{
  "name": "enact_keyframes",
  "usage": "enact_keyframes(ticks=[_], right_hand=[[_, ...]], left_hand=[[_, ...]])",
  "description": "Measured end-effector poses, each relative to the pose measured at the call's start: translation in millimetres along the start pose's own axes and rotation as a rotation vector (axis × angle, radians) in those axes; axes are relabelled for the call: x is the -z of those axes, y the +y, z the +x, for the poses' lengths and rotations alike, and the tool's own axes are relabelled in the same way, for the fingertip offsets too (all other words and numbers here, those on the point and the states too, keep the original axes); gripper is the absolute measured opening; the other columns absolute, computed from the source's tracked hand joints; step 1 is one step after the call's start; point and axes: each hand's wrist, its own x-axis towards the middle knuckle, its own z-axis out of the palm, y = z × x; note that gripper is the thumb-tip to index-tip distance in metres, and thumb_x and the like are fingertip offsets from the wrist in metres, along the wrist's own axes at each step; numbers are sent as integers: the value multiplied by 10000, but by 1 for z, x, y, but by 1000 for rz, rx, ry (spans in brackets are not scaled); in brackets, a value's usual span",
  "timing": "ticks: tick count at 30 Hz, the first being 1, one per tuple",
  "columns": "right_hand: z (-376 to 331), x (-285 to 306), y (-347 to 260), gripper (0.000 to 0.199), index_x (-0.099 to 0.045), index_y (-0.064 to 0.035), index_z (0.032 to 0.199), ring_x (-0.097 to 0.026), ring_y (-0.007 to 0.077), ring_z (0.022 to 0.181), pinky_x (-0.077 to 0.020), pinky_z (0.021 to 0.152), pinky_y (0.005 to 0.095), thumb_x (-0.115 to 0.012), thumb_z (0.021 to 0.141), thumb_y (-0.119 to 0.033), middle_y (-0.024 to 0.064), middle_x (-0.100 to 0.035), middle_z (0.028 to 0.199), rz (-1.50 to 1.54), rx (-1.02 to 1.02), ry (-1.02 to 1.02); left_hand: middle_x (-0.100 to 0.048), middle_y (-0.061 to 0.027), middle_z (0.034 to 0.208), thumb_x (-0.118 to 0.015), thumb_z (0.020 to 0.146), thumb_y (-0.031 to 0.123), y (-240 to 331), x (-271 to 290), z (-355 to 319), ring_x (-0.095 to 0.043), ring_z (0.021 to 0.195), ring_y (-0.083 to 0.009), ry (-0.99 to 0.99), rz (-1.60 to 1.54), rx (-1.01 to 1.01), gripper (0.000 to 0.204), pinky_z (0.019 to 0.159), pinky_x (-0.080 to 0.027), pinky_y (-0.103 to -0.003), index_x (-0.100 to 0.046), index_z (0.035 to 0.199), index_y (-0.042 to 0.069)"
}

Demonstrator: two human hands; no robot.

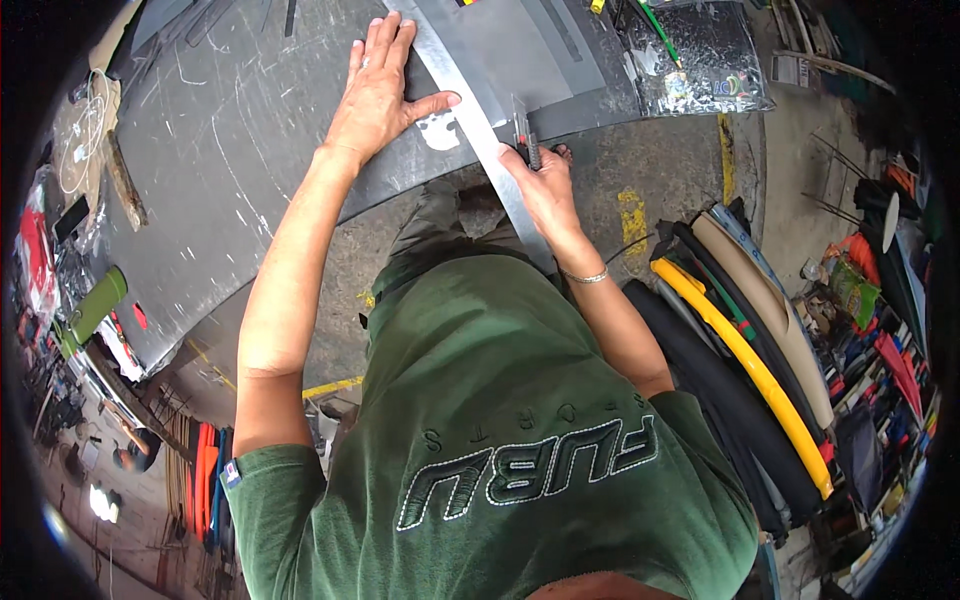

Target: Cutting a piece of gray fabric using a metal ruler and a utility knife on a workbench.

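Observation:
A long metal straightedge [435, 55] runs from the far edge of the work table [235, 150] past its near edge toward my body. My left hand [375, 105] lies flat on the table with fingers stretched, its thumb and fingertips touching the straightedge. In my right hand [548, 195] is a utility knife [533, 150], pointing away from me, at the near edge of the table. The right thumb lies close to the straightedge's right side; whether it touches, I cannot tell. Beyond the knife, a dark grey sheet [550, 65] lies flat to the right of the straightedge.
A green pencil [662, 38] rests at the far right by a plastic-wrapped pack [700, 75]. Rolls of material, including a yellow roll [750, 365], lie to my right. A wooden stick [125, 180] and a green roll [98, 300] are at the left.

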Motion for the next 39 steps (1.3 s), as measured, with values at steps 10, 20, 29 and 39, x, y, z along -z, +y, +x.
enact_keyframes(ticks=[10, 20, 29, 39], right_hand=[[1, -4, 4, 256, -690, -25, 796, -428, 23, 667, -368, 623, 241, -753, 941, -227, -105, -547, 730, -28, 134, 39], [-44, 86, 61, 349, -686, -52, 920, -605, 64, 614, -447, 529, 228, -709, 980, -395, 11, -686, 728, 54, -68, 459], [-98, 181, 250, 379, -659, -18, 783, -618, 151, 526, -465, 501, 318, -735, 943, -353, 78, -670, 639, -221, -294, 475], [-97, 254, 303, 329, -654, -31, 756, -565, 134, 538, -431, 522, 313, -728, 917, -308, 34, -633, 642, -303, -312, 284]], left_hand=[[-282, -238, 1647, -686, 757, 763, 3, 6, 2, -215, 1558, -378, -3, 73, -12, 1167, 1270, -203, -519, -339, 1563, -8], [-296, -299, 1616, -709, 778, 709, 21, 18, 27, -262, 1530, -441, -262, 278, 16, 1174, 1202, -340, -548, -314, 1531, -100], [-274, -296, 1629, -767, 761, 678, 27, 15, 39, -236, 1537, -448, -303, 361, 54, 1199, 1213, -309, -563, -299, 1537, -107], [-297, -325, 1594, -812, 679, 721, 9, 12, 57, -258, 1514, -464, -390, 372, 30, 1262, 1220, -328, -515, -341, 1499, -114]])
